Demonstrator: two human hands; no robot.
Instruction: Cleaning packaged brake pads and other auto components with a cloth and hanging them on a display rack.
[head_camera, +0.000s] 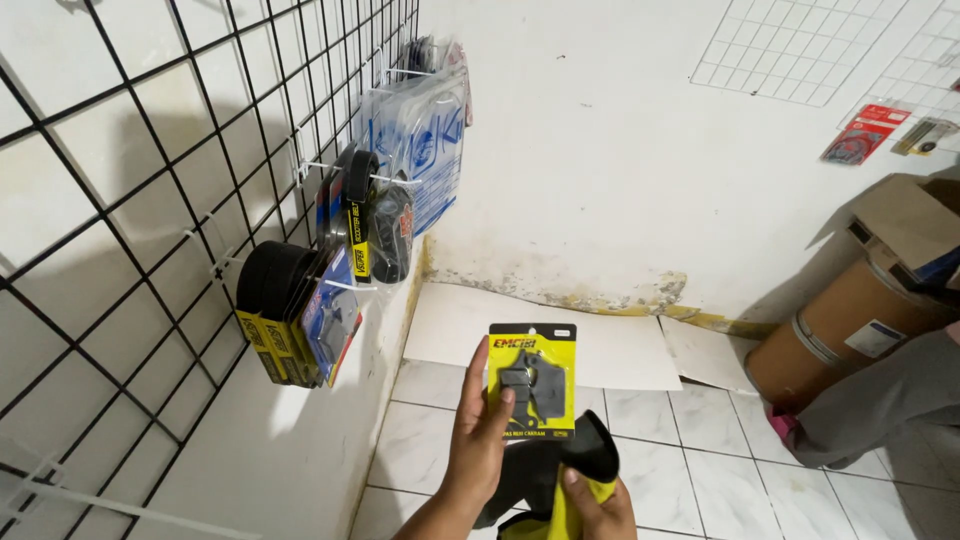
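- The right hand sits at the bottom edge of the view, fingers curled around a black and yellow cloth, thumb pressed onto it.
- The left hand rises just beside it, pinching a yellow blister pack by its left edge, thumb on the front, fingers behind.
- The pack stands upright over the tiled floor, touching the cloth below it; 2 grey pads show under its clear cover.
- To the left, a black wire grid covers the wall, with hooks carrying black and yellow packaged parts low down and clear bagged items higher up.
- Further off, flat white boards lie on the floor against the stained wall.
- At the right, a brown cardboard drum leans near a cardboard box.
- A white wire grid hangs on the far wall, with small packets beside it.
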